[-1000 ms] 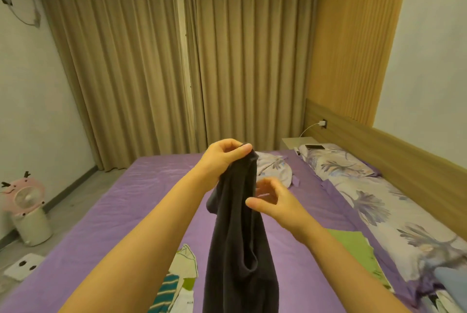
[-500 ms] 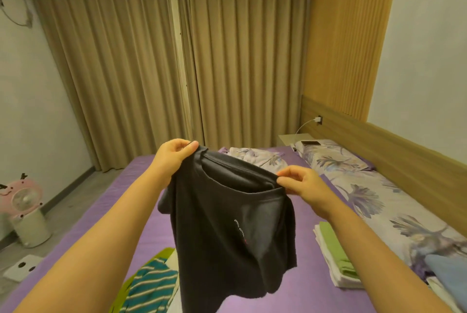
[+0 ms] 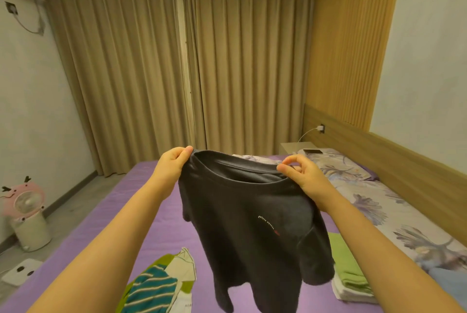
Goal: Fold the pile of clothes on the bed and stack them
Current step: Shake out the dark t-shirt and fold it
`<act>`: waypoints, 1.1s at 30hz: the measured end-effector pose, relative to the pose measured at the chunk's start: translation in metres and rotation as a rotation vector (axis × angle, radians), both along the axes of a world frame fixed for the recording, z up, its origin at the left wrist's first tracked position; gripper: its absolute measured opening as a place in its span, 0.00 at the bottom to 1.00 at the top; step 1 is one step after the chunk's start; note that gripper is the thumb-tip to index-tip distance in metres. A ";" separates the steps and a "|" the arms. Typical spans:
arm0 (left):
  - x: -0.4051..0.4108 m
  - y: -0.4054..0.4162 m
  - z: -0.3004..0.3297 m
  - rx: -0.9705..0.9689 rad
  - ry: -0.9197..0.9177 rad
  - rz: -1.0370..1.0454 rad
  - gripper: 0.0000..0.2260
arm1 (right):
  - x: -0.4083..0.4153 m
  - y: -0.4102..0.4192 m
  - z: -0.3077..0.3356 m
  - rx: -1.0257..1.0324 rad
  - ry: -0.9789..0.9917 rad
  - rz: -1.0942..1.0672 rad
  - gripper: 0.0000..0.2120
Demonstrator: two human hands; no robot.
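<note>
Two bare arms reach forward from the bottom of the view. The left hand (image 3: 171, 165) grips one shoulder of a dark T-shirt (image 3: 255, 227), fingers curled over the fabric beside the collar. The right hand (image 3: 302, 176) pinches the other shoulder between thumb and forefinger, the remaining fingers loosely bent. The T-shirt hangs in the air between the hands, front facing the viewer, above a bed (image 3: 161, 227) covered in a purple sheet. A small line of pale lettering crosses its chest.

The T-shirt looks light, soft and limp: it sags at the neckline and its lower edge droops unevenly, so it will likely need laying flat before folding. The shoulder seams, where the hands already are, seem the best places to hold it.

Below left on the bed lies an unfolded heap of clothes (image 3: 161, 285), including a striped teal and cream piece. Below right sits a folded stack (image 3: 350, 277), green on top of white, partly hidden by the T-shirt; how many pieces it holds is hard to tell. No baskets or boxes are visible. A flowered quilt (image 3: 374, 209) runs along the right side of the bed, and tan curtains (image 3: 177, 72) hang behind.
</note>
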State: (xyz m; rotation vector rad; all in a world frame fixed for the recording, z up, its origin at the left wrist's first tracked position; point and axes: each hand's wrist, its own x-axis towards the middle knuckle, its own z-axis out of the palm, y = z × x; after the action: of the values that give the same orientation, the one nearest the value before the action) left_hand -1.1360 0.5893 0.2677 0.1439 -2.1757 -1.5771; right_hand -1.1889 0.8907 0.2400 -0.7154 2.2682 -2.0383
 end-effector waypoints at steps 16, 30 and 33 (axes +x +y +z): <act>0.023 0.099 -0.035 -0.233 0.096 -0.076 0.05 | 0.048 -0.043 0.004 -0.245 -0.208 0.100 0.09; 0.037 0.103 -0.060 0.217 -0.127 -0.260 0.22 | 0.081 -0.049 -0.044 0.148 0.166 -0.076 0.13; 0.039 0.101 -0.059 0.322 -0.138 -0.301 0.14 | 0.077 -0.043 -0.046 0.017 0.087 -0.081 0.16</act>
State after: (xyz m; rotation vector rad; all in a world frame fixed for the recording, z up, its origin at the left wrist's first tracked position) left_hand -1.0974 0.6903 0.2090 0.0236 -2.1026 -2.1412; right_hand -1.1120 0.8479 0.1941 -0.7373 2.3960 -2.0585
